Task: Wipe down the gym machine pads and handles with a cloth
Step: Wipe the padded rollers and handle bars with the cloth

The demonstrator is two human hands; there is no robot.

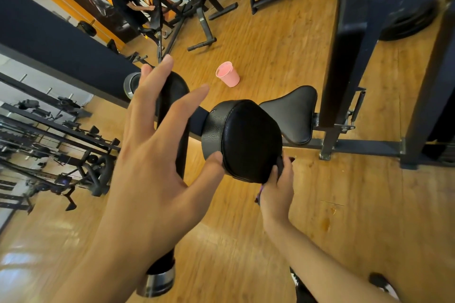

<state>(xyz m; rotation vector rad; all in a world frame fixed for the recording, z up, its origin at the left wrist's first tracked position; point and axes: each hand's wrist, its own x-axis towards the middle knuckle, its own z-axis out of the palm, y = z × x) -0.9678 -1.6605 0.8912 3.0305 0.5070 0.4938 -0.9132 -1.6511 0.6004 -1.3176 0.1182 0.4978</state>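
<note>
Centre frame: round black pad (246, 140), mounted on machine bar (197, 117). Left hand (152, 155): spread wide, thumb touching pad's side. Right hand (278, 187): curled round dark cloth (280, 163) at pad's lower edge. Probably soft, grainy, firmly fixed; best steadied by rim.

Black pads (251, 140) — pink cup (227, 77) — orange-brown wood floor (357, 204)

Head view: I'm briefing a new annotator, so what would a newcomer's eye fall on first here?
The big left hand, fingers spread, fills the middle, its thumb touching the round black pad at centre. At the pad's lower right edge the right hand grips a dark cloth. Beyond them a pink cup sits on the wooden floor.
</note>
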